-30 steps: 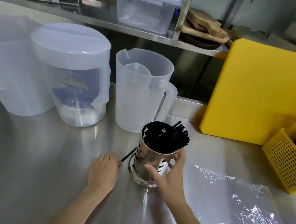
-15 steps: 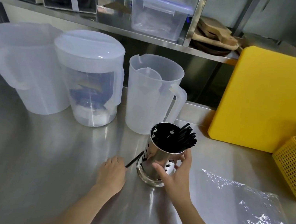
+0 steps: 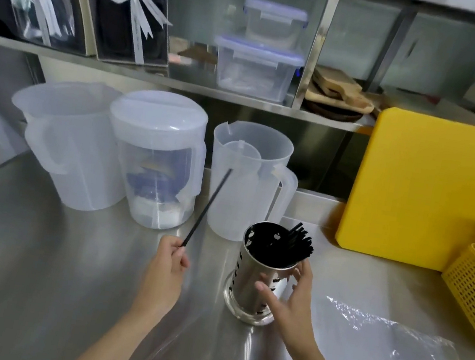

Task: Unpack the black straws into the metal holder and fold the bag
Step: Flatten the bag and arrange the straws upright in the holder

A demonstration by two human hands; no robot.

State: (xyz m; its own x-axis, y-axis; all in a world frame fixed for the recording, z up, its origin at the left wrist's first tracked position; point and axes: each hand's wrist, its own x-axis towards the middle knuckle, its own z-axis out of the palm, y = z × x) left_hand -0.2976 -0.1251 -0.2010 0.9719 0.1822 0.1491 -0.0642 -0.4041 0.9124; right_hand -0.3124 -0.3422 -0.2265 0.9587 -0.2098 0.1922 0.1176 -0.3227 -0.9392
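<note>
Left hand point(image 3: 168, 265): you pinch one black straw point(image 3: 208, 206), tilted upward.
Right hand point(image 3: 293, 300): you cup the metal holder point(image 3: 257, 279).
Metal holder: shiny, perforated, upright mid-countertop point(image 3: 44, 273); black straws point(image 3: 297, 244) inside.
Bag point(image 3: 388, 359): clear, flat, front-right corner.

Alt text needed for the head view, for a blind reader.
The left hand pinches a single black straw above a steel counter while the right hand cups the metal holder of black straws. A clear bag lies flat nearby.

Straws point(image 3: 300, 244) black; holder point(image 3: 249, 275) shiny silver with punched slots. Cutting board point(image 3: 433, 192) plain yellow; basket point(image 3: 472, 298) yellow, grid-perforated. Bag point(image 3: 388, 359) clear, glossy.
</note>
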